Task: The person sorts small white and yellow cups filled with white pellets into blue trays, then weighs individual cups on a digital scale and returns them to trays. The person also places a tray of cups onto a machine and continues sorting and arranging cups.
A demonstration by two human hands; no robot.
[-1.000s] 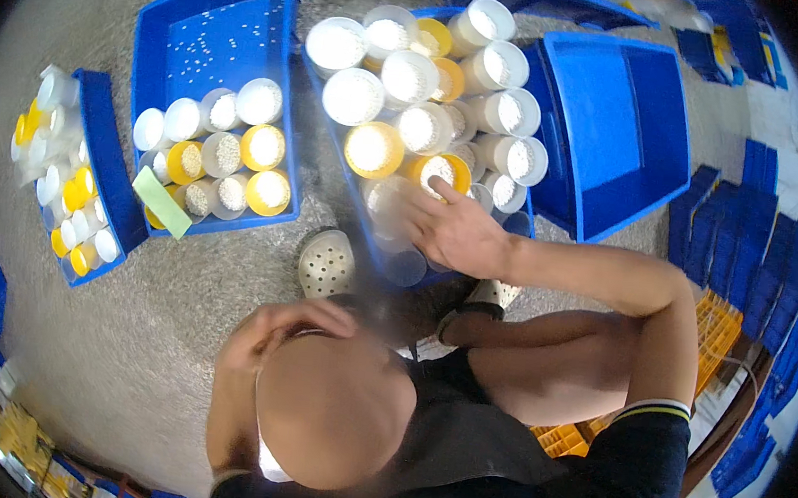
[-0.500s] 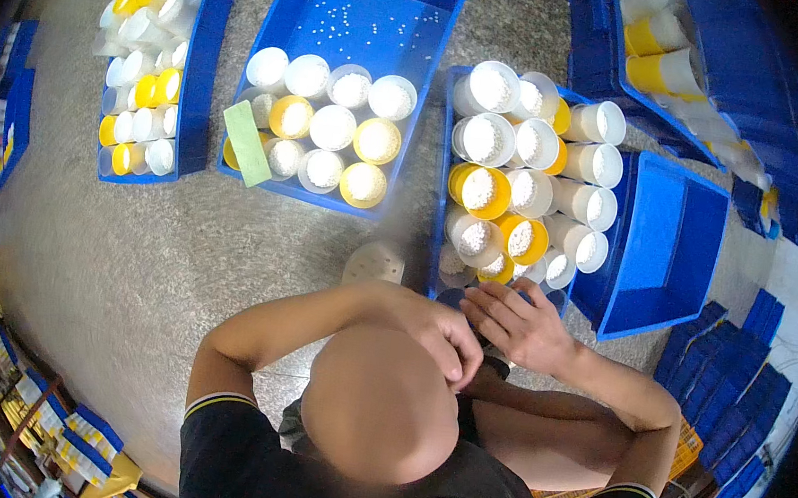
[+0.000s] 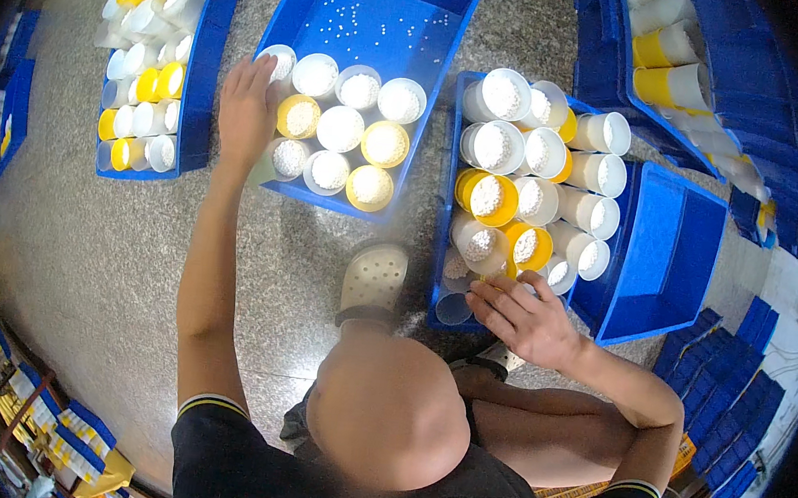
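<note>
My left hand reaches across the left edge of the middle blue crate, fingers stretched out beside a white cup of white pellets. It hides the cups beneath it and most of a pale green card; no held thing shows. At the near end of the right blue crate, my right hand has loosely bent fingers, slightly apart, by the cup rims. A yellow cup of pellets lies just beyond it. Below its fingertips, a translucent cup is partly in view.
Loose pellets dot the middle crate's far floor. Another blue crate of white and yellow cups stands far left. Beside the right crate is an empty blue crate. My shoe and bare knee are between the crates and me.
My left hand has swung from near my right hand, over my knee, out to the middle crate's left side. My right hand has stayed almost where it was.
</note>
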